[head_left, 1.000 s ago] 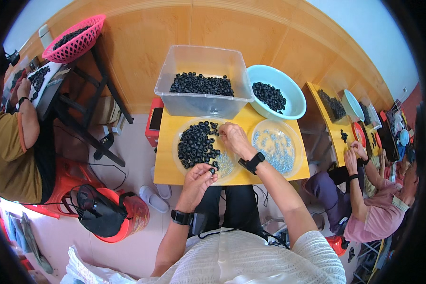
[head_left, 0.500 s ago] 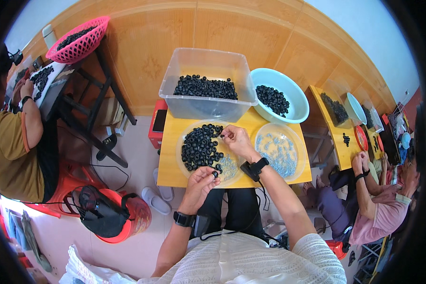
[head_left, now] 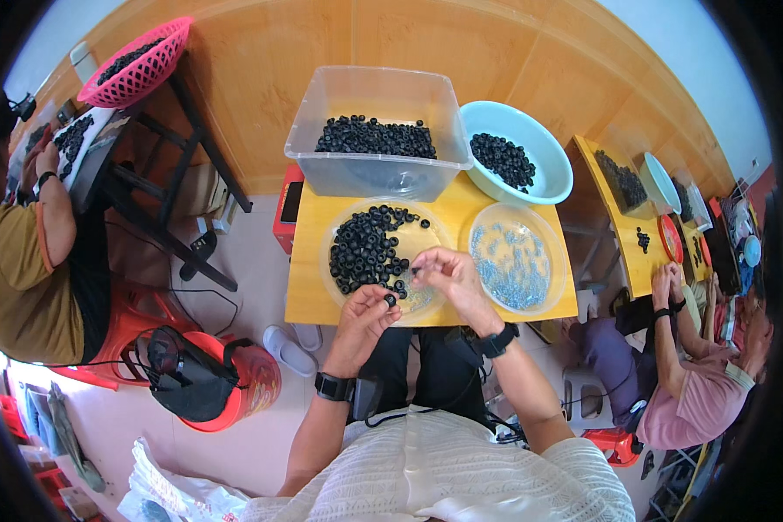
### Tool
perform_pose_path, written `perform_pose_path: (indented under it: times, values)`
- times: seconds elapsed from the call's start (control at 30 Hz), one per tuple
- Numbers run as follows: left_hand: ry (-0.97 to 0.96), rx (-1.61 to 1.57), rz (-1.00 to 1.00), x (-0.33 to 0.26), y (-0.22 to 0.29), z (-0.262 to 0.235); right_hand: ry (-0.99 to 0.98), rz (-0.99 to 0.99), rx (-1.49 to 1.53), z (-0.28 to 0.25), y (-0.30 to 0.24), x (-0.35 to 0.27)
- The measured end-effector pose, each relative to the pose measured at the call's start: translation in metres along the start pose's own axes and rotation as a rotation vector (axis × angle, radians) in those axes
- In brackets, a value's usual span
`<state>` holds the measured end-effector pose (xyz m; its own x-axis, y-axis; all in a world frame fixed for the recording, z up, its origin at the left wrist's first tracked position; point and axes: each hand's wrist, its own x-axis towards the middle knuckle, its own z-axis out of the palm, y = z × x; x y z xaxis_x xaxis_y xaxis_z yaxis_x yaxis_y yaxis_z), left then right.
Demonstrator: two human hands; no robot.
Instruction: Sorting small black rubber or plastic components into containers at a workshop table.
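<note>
My left hand (head_left: 362,325) pinches a round black part with a hole, like a thick bead (head_left: 390,299), between thumb and fingertips. My right hand (head_left: 454,280) hovers just to its right, fingers pinched at a small dark bit that I cannot make out. Both hands are over the near edge of a shallow clear round tray (head_left: 442,228). A heap of the same black parts (head_left: 364,252) fills the tray's left side, and tiny clear bits show beneath my hands. To the right, a second round clear tray (head_left: 515,297) holds many small pale-blue, clear pieces.
Behind the trays stand a clear plastic bin (head_left: 383,181) and a light-blue basin (head_left: 555,184), both holding black parts, on a yellow table (head_left: 309,296). A person (head_left: 26,278) works at a dark table on the left; others sit at yellow tables (head_left: 639,265) on the right.
My right hand has drawn back from the black heap toward me, closer to my left hand. My left hand still holds its black part. The view has shifted slightly.
</note>
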<state>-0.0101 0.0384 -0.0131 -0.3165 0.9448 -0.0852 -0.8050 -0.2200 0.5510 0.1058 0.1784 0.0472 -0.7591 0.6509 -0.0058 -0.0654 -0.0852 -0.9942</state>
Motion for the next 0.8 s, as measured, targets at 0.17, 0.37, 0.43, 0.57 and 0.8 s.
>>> perform_pose_path:
  times: [0.17,0.37,0.43,0.57,0.8]
  values:
    - [-0.025,0.061,0.020,0.000,0.001,0.006,-0.042,-0.108,-0.420,0.016,-0.013,-0.030]
    - [0.000,0.140,0.010,-0.003,0.001,0.015,0.090,-0.260,-0.576,0.031,-0.021,-0.041]
    - [-0.004,0.145,0.020,-0.003,0.000,0.014,0.097,-0.277,-0.598,0.033,-0.024,-0.044]
    - [0.005,0.215,0.046,-0.003,-0.001,0.014,0.087,-0.360,-0.723,0.036,-0.026,-0.046]
    - [0.022,0.240,0.052,-0.005,0.001,0.017,0.126,-0.334,-0.705,0.038,-0.024,-0.048]
